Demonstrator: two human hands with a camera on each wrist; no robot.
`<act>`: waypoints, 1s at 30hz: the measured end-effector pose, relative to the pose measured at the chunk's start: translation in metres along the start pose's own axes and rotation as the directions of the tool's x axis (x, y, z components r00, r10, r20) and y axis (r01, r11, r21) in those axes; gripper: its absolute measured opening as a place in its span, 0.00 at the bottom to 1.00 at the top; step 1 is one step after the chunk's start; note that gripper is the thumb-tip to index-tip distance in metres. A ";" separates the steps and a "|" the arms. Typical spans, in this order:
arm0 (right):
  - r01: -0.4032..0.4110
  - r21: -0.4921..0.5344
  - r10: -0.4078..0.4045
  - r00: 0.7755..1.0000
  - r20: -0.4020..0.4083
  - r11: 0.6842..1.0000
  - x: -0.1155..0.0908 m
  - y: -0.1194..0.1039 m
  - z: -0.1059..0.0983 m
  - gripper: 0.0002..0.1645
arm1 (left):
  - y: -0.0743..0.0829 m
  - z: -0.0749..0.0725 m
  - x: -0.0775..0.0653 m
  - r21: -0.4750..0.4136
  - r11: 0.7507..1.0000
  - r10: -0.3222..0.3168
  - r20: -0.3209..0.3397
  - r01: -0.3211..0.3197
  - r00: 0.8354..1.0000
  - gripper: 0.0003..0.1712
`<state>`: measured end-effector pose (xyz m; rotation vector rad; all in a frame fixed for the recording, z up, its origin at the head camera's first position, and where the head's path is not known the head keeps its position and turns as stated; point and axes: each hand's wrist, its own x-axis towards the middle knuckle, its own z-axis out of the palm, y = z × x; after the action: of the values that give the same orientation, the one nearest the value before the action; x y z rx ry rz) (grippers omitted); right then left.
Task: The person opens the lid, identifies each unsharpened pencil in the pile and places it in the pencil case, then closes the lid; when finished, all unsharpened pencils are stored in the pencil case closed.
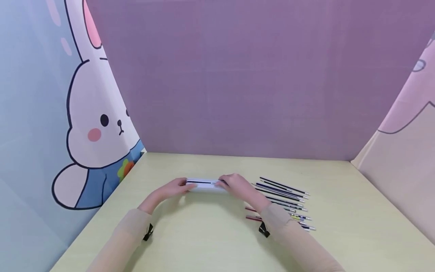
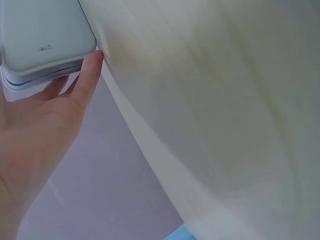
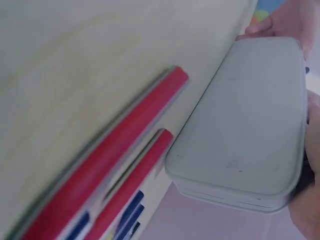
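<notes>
Both hands hold a pale, flat pencil case (image 1: 204,185) with rounded corners, one at each end, over the middle of the table. The left hand (image 1: 175,188) grips the left end, its thumb along the near side. At the right end, the right hand (image 1: 238,186) grips with thumb and fingers. A thin dark strip runs along the side of the case that faces up in the head view. In the right wrist view the broad, smooth face of the case (image 3: 240,115) shows, its long edge close to the table. A narrow seam circles its rim in the left wrist view.
Several dark pencils (image 1: 282,190) lie in a loose row on the pale table (image 1: 204,241), right of the case and partly behind the right forearm. Two red pencils (image 3: 140,175) lie nearest the person. A purple cloth wall (image 1: 231,83) stands behind, with printed curtains at both sides.
</notes>
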<state>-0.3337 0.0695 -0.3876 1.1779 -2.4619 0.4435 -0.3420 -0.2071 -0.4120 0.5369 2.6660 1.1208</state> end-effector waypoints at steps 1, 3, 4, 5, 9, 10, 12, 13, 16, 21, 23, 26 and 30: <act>-0.024 0.016 0.024 1.000 0.006 1.000 -0.001 0.001 0.000 0.14 | -0.001 0.001 0.000 0.005 1.000 0.011 -0.002 -0.011 1.000 0.34; -0.077 0.064 0.076 0.997 0.021 0.995 -0.001 0.003 0.000 0.15 | -0.001 0.001 0.000 0.011 1.000 0.022 -0.011 -0.022 1.000 0.36; -0.104 0.087 0.102 0.994 0.031 0.991 -0.002 0.004 0.000 0.15 | -0.001 0.001 0.000 0.009 1.000 0.021 -0.013 -0.021 1.000 0.36; -0.132 0.109 0.128 0.991 0.042 0.985 -0.003 0.005 0.000 0.15 | -0.001 0.001 0.000 0.012 1.000 0.021 -0.017 -0.021 1.000 0.37; -0.214 0.184 0.204 0.976 0.070 0.959 -0.006 0.006 -0.002 0.15 | 0.001 0.002 -0.001 -0.006 1.000 -0.022 -0.019 0.022 1.000 0.38; -0.224 0.195 0.213 0.974 0.072 0.955 -0.007 0.006 -0.003 0.15 | 0.002 0.003 -0.002 -0.014 0.999 -0.032 -0.014 0.032 0.999 0.39; -0.224 0.209 0.217 0.975 0.058 0.952 -0.008 0.008 -0.005 0.14 | 0.001 0.004 -0.002 -0.035 0.998 -0.044 -0.002 0.044 0.999 0.40; -0.222 0.210 0.216 0.975 0.051 0.952 -0.009 0.009 -0.006 0.14 | 0.001 0.005 -0.002 -0.042 0.998 -0.042 0.007 0.043 0.999 0.41; -0.206 0.208 0.208 0.978 0.011 0.956 -0.010 0.014 -0.011 0.12 | 0.001 0.006 -0.003 -0.059 0.997 -0.047 0.025 0.049 0.999 0.45; -0.191 0.208 0.208 0.976 -0.062 0.959 -0.013 0.024 -0.020 0.09 | 0.004 0.004 -0.006 -0.074 0.996 -0.035 0.052 0.039 0.998 0.49; -0.187 0.220 0.211 0.973 -0.092 0.957 -0.015 0.028 -0.023 0.09 | 0.004 0.004 -0.006 -0.073 0.997 -0.025 0.066 0.030 0.998 0.52; -0.184 0.251 0.222 0.966 -0.131 0.950 -0.019 0.034 -0.025 0.08 | 0.002 0.005 -0.005 -0.076 0.997 -0.026 0.080 0.032 0.996 0.57; -0.200 0.271 0.247 0.956 -0.155 0.942 -0.026 0.042 -0.028 0.06 | -0.001 0.008 -0.004 -0.068 0.997 -0.035 0.093 0.041 0.995 0.63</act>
<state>-0.3467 0.1237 -0.3801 0.8968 -2.4336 0.9152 -0.3364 -0.2041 -0.4186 0.5101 2.5376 1.1457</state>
